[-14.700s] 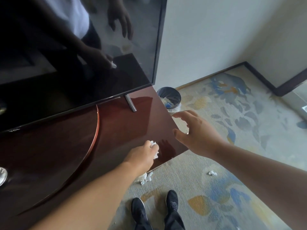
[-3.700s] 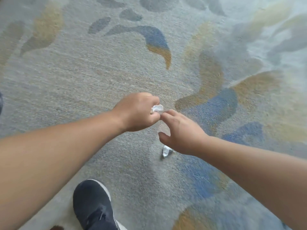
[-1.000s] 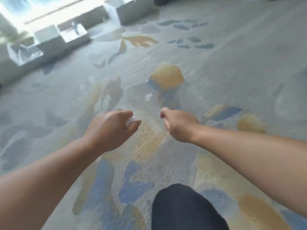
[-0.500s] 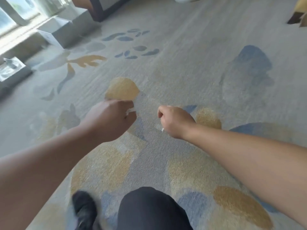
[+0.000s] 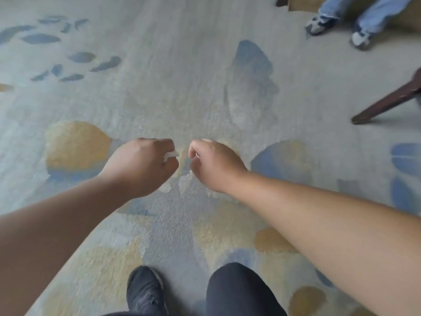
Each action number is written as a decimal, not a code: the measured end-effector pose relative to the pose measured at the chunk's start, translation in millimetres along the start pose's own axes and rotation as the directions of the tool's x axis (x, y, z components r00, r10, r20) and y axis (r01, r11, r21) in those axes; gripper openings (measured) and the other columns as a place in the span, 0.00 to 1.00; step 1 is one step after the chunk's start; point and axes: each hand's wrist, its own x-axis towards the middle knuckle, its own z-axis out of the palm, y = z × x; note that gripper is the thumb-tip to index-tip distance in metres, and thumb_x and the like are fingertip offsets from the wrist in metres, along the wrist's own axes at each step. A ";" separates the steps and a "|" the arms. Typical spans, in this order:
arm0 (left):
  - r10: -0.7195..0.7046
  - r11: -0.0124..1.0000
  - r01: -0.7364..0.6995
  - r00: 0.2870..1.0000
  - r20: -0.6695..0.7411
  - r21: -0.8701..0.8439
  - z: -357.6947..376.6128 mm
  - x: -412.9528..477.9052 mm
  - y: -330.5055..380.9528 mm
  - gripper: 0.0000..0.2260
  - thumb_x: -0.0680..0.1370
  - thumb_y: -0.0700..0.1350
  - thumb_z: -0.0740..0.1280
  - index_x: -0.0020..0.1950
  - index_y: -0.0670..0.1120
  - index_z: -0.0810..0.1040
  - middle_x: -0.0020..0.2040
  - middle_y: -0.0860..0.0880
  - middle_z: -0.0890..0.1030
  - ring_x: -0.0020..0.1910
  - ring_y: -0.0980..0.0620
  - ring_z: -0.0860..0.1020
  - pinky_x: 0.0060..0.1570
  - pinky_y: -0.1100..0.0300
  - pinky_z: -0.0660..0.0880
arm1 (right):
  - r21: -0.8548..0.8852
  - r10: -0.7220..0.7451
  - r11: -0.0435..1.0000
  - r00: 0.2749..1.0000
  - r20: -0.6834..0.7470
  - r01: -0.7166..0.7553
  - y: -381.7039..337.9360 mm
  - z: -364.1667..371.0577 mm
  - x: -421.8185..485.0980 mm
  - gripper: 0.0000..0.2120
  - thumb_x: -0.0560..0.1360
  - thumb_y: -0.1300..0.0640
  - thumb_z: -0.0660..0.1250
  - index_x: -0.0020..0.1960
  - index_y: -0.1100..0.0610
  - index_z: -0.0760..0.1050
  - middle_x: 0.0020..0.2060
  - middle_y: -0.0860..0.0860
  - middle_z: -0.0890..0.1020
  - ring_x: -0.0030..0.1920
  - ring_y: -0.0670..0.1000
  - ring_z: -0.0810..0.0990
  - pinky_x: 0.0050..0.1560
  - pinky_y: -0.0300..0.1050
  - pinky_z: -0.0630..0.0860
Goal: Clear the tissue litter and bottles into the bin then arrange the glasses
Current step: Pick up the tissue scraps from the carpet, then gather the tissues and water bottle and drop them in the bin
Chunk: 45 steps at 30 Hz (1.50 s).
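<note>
Both my arms reach out over the patterned carpet (image 5: 205,65). My left hand (image 5: 141,165) is curled into a fist, and a crumpled white tissue (image 5: 170,154) pokes out between thumb and fingers. A short gap to its right, my right hand (image 5: 216,165) is also closed; only a thin white sliver of tissue (image 5: 190,171) shows under its fingers. The bin, the bottles and the glasses are out of sight.
Another person's legs in blue jeans and sneakers (image 5: 337,21) stand at the top right. A dark wooden furniture leg (image 5: 385,103) slants in from the right edge. My own dark shoe (image 5: 145,290) and knee (image 5: 241,290) are at the bottom.
The view has swung round across the carpet: the bright window and white boxes at the left are gone, and the other person's feet and the wooden leg now show. Both fists stay closed.
</note>
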 end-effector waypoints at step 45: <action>0.691 0.635 -0.770 0.525 0.497 -0.069 -170.2 375.0 679.3 0.09 0.77 0.50 0.60 0.56 0.51 0.73 0.39 0.54 0.76 0.37 0.53 0.75 0.36 0.58 0.69 | 0.411 0.795 0.600 0.454 -0.403 -0.687 285.2 -608.3 -196.4 0.10 0.73 0.65 0.60 0.54 0.58 0.71 0.52 0.54 0.72 0.50 0.56 0.73 0.49 0.51 0.72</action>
